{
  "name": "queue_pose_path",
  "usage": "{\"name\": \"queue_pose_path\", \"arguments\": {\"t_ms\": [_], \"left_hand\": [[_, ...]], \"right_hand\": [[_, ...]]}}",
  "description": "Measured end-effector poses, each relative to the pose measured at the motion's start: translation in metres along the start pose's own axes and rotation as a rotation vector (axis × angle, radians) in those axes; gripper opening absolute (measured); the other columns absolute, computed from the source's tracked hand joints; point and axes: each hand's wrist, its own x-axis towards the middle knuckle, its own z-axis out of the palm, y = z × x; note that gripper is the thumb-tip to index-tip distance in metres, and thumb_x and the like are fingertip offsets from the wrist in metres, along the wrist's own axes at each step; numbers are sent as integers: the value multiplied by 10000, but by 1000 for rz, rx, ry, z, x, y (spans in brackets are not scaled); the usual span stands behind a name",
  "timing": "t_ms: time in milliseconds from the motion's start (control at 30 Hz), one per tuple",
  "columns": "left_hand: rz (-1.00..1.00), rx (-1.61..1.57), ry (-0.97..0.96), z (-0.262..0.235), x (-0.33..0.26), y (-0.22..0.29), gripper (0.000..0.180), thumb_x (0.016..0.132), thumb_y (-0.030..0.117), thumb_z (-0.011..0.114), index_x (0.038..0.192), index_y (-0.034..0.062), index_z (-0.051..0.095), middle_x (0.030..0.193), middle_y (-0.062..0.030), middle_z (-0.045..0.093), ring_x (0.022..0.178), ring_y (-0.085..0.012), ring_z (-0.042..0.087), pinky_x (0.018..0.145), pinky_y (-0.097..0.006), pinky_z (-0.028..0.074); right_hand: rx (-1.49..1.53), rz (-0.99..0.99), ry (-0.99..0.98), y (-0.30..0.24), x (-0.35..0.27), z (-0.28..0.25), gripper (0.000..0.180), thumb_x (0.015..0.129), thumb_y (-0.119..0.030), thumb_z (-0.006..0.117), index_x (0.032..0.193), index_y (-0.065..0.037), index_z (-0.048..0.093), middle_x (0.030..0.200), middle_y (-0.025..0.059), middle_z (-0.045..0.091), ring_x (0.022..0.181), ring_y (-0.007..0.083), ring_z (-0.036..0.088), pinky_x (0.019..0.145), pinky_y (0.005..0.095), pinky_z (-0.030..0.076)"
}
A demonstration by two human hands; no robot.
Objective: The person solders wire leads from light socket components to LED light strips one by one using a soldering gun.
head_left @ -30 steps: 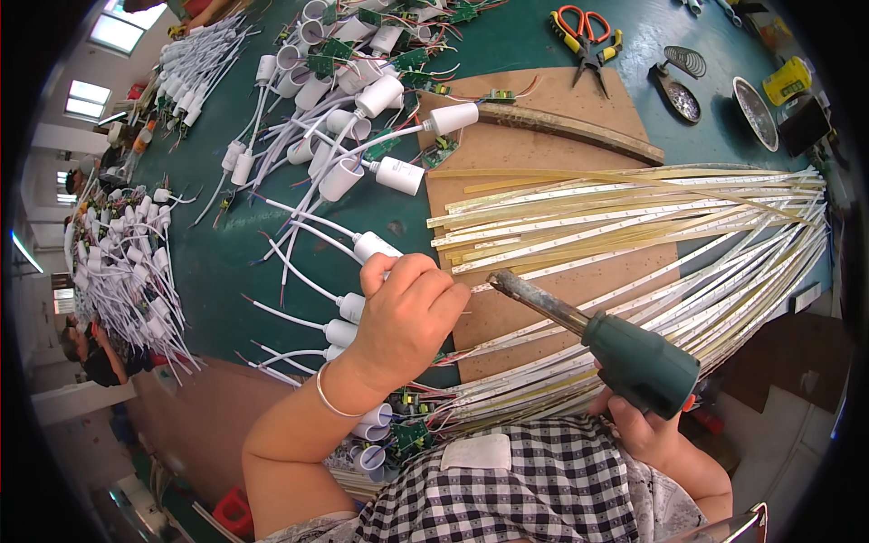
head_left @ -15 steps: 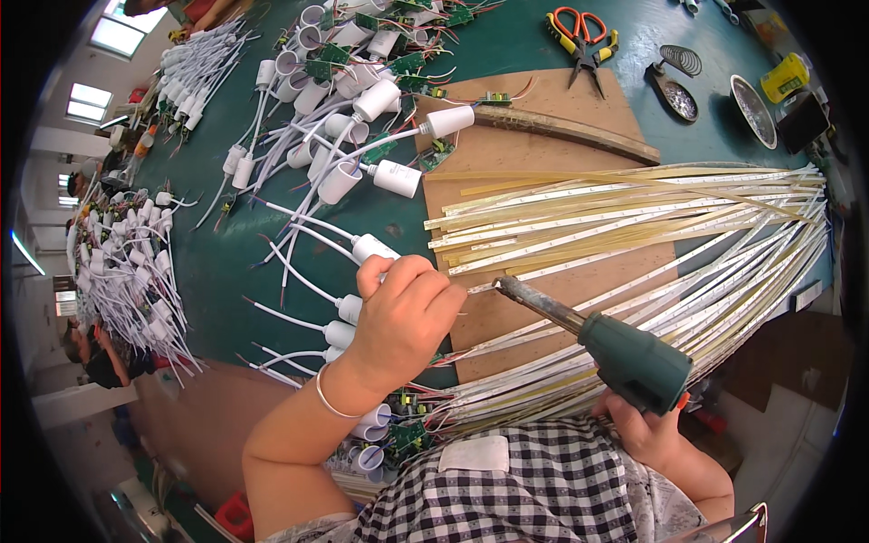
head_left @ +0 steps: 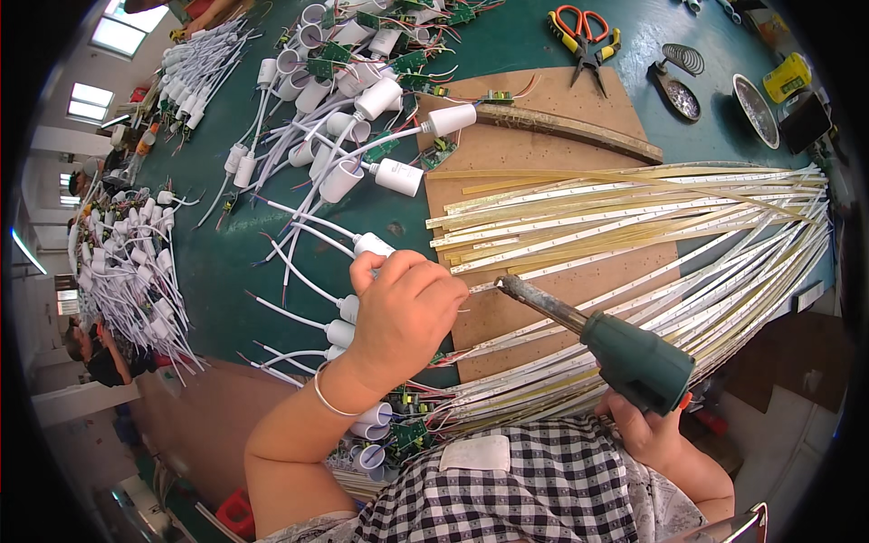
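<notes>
Dozens of pale light strips (head_left: pixel 634 217) are lying fanned across a brown board (head_left: pixel 579 136) on the green surface (head_left: pixel 226 271), likely spread so each end is reachable. Right hand (head_left: pixel 647 430) is gripping the green soldering iron (head_left: pixel 634 362), fingers wrapped round its handle, tip hovering near a strip end. Left hand (head_left: pixel 403 312) is curling its fingers together over that end beside a white socket (head_left: pixel 373 244), hiding whatever they are pinching.

One soldering iron (head_left: pixel 625 353), one scissors (head_left: pixel 584 34)
</notes>
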Motion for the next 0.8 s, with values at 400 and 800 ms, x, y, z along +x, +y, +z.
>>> {"name": "queue_pose_path", "arguments": {"t_ms": [400, 800], "left_hand": [[-115, -145, -164, -3, 12, -3, 121, 662, 84, 706, 716, 137, 612, 829, 16, 547, 881, -199, 515, 829, -387, 262], [-101, -186, -261, -5, 19, -10, 112, 667, 98, 702, 686, 132, 597, 773, -5, 512, 839, -219, 500, 823, -386, 279]], "right_hand": [[-41, -24, -41, -2, 2, -3, 351, 813, 9, 560, 1162, 43, 535, 993, 150, 627, 750, 261, 623, 687, 354, 514], [-29, 63, -37, -13, 11, 3, 278, 752, -15, 657, 1028, 2, 637, 952, 155, 657, 835, 360, 628, 744, 405, 507]]}}
